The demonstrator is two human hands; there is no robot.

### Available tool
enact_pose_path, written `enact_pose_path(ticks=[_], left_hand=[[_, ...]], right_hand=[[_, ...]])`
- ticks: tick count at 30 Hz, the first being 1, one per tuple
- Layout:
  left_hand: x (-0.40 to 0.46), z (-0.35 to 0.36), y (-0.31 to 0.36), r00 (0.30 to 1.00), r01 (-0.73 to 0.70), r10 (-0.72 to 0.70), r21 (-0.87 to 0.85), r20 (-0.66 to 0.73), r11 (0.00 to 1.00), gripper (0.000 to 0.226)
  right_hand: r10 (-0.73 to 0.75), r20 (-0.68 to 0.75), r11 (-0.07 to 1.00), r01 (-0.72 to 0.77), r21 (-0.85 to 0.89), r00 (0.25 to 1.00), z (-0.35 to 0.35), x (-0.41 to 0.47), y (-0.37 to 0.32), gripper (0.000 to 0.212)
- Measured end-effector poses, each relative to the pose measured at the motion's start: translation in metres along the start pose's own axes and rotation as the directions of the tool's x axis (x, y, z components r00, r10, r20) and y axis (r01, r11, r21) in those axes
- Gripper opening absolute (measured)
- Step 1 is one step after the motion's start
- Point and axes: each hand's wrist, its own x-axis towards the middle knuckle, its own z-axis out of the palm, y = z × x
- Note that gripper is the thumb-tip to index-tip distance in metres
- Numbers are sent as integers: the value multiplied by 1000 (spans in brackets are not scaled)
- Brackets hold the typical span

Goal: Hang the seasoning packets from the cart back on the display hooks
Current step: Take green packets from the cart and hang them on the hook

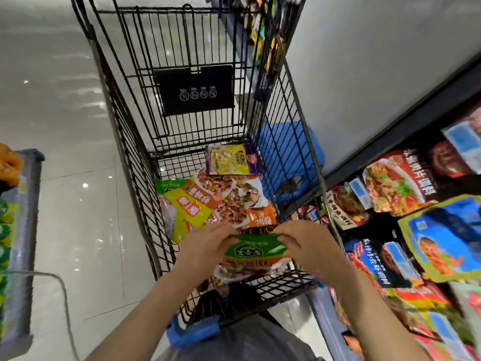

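Two hands meet over the near end of a black wire shopping cart (135, 162), and between them we hold one seasoning packet. Starting at the far left, we see a grey shelf edge (24, 230) with orange and green goods on it (too blurred to name), and a glossy pale tiled floor (78, 204) running alongside the cart.

Inside the basket lies a loose heap of seasoning packets: a yellow packet (188, 208) with red lettering at the left, an orange-and-white packet with a stir-fry picture (234, 201) in the middle, and a purple-edged packet (233, 159) furthest from us, resting on top of the others. A black warning placard (195, 89) hangs on the folding inner gate.

Our left hand (205, 244) pinches the left edge of the green-topped packet (256, 252), fingers curled round it. Our right hand (311, 247) pinches its right edge the same way, so the packet is stretched between both hands, held just above the heap at the near end of the basket. Below it we see the cart's blue handle (194, 332).

A blue bag (289, 157) sits outside the cart's right wall. Further right, the display rack (406, 118) carries hanging packets in red, blue and yellow, among them a large red packet (398, 181) and a blue, yellow-rimmed packet (447, 235).
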Motion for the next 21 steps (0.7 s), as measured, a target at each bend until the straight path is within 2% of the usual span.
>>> enact_pose_path(ticks=[2,5,9,11,13,15,16,19,21], left_hand=[[19,-9,12,992,-118,118,12,-54,993,29],[52,-31,41,948,-282,297,128,-113,951,32],[88,-67,79,903,-393,416,182,-111,901,37],[101,-80,99,857,-460,497,233,-137,857,32],[114,-95,125,821,-499,545,252,-169,829,31],[124,-108,152,779,-527,586,274,-222,805,28],[128,-114,165,766,-533,595,276,-245,800,28],[134,-124,199,736,-558,612,254,-290,790,32],[133,-122,217,705,-583,646,280,-292,763,32]], right_hand=[[80,-56,996,-78,49,995,-15,-8,2,23],[164,-137,985,-154,83,977,-42,-22,4,22],[214,-303,971,-167,172,929,-73,-42,-2,17],[248,-462,959,-147,244,852,-86,-54,-5,12],[272,-620,949,-99,299,736,-100,-65,-8,8],[244,-724,961,-58,271,645,-119,-76,-8,6],[227,-743,966,-50,252,629,-130,-83,-6,11],[178,-714,977,-36,210,677,-167,-114,3,19],[117,-692,993,-63,104,712,-188,-136,9,17]])
